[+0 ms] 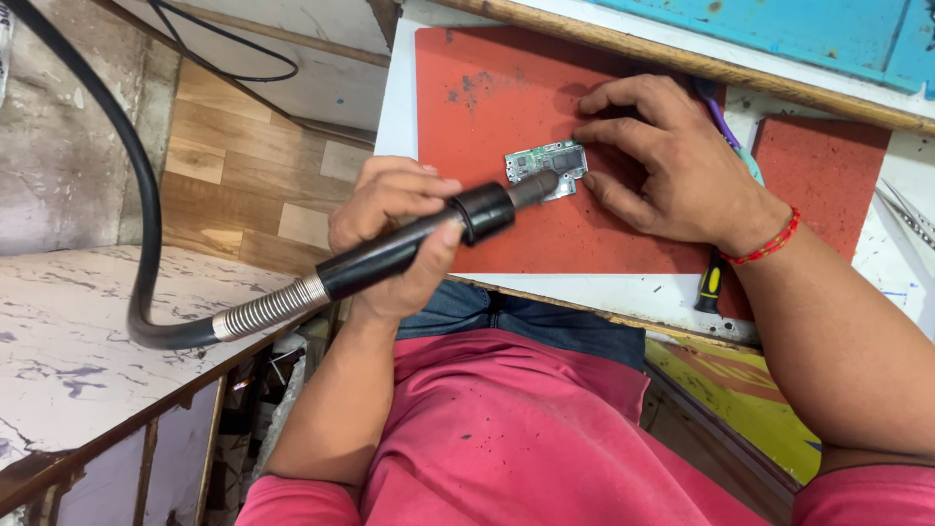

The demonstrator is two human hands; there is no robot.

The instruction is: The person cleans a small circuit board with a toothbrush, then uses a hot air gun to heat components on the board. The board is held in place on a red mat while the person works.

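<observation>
we see the small green circuit board (546, 168) lying flat on the red mat (487, 88), with its long axis running left to right across the picture. our left hand (394, 229) is clenched around the black hot-air handpiece (419, 239); its metal nozzle comes in from the lower left and its tip is over the lower middle of the board, but we cannot tell if it touches. our right hand (662, 166) lies on the other side, fingers spread and not gripping; the fingertips (582, 134) press down at the board's right end. so the board sits between both hands, and the right one is nearer. a thick black hose (146, 205) curves away to the left. a screwdriver with a yellow and black handle (709, 284) lies under the right wrist.
</observation>
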